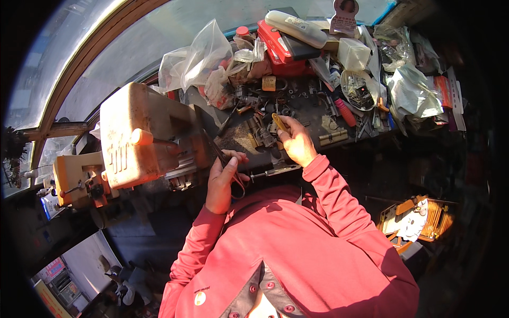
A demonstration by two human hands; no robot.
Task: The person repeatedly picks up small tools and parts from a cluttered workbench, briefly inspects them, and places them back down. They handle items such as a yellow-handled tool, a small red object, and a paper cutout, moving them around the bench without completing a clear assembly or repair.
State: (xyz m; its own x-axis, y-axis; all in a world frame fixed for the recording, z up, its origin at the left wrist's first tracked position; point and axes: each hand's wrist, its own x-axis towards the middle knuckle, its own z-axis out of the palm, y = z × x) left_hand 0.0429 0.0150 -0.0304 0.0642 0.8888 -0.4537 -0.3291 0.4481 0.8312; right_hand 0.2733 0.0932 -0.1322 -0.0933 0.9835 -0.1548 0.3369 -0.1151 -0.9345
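Note:
My left hand [221, 185] is closed around a pair of scissors [237, 185]. Their dark blades point up and away to the left, beside the beige machine housing [131, 115]. Between the thumb and fingers of my right hand [297, 142] is a small flat yellow piece [279, 121]; the fingers hide its lower end. Directly left of that hand lies a heap of metal lock parts [260, 131] on the dark bench [238, 139]. A brass lock cylinder [333, 138] rests to the right. Farther back lies a brass padlock [269, 83].
A red-handled tool [345, 112] lies right of the parts. Behind stand clear plastic bags [199, 59], a red tin [274, 43], a spectacle case [296, 28] and a tub of small parts [359, 90]. Another yellowish machine [77, 179] stands far left. A metal rod [274, 172] runs along the bench's front edge.

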